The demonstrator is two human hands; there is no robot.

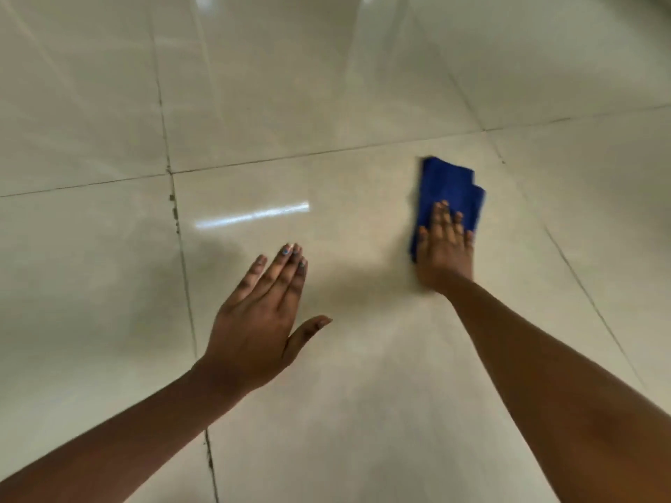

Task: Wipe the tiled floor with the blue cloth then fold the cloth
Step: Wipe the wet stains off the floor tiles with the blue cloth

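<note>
The right hand [444,248] pressed flat, fingers spread, on the blue cloth [450,190] at 2 o'clock in the head view; the left hand [254,321] was spread flat and empty at 7 o'clock over the tiled floor [326,103]. Wiping appeared under way; the cloth lay bunched, and the final fold remained.

Glossy smooth tiled floor [326,103]; soft blue cloth [450,190]

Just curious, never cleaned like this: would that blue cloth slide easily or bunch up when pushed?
The blue cloth is probably floppy: it lies in soft, uneven folds. On the glossy tiled floor it likely slides easily. The flat right hand pressing it probably limits bunching.
</note>
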